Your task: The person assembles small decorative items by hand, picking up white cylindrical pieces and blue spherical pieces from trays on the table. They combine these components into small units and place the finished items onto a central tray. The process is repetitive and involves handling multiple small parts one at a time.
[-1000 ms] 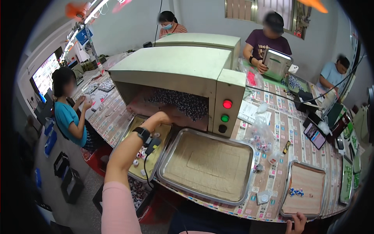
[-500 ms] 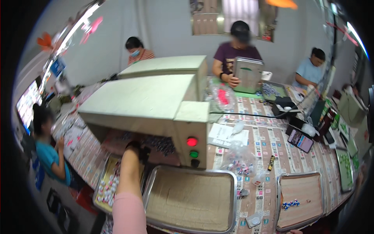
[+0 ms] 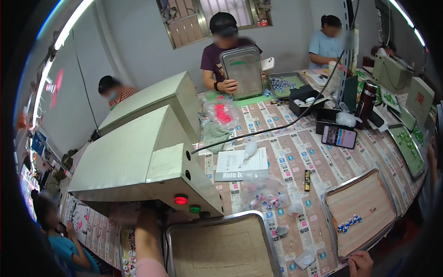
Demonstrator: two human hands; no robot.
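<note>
My left forearm (image 3: pixel 146 237), in a pink sleeve, reaches into the opening under the pale green metal box machine (image 3: pixel 124 159). The left hand is hidden inside, so its fingers do not show. Left of the forearm lies a tray of small white round pieces (image 3: pixel 128 251). Right of it is a large metal tray lined with brown material (image 3: pixel 221 247). My right hand (image 3: pixel 361 264) is at the lower edge, beside the near rim of a smaller lined tray (image 3: pixel 364 203). Its fingers are curled; what they hold, if anything, is hidden. Blue-and-white beads (image 3: pixel 349 223) lie in that tray.
On the patterned table cover lie a notebook (image 3: pixel 230 167), a bag of beads (image 3: pixel 264 194), a phone (image 3: pixel 339 137) and a black-and-yellow tube (image 3: pixel 307 180). A black cable (image 3: pixel 258 136) crosses above. Co-workers sit around; one holds an upright metal tray (image 3: pixel 242 71).
The whole view has turned and tilted, so the machine sits lower left. My right hand shows more, by the smaller tray. My left arm remains inside the machine.
</note>
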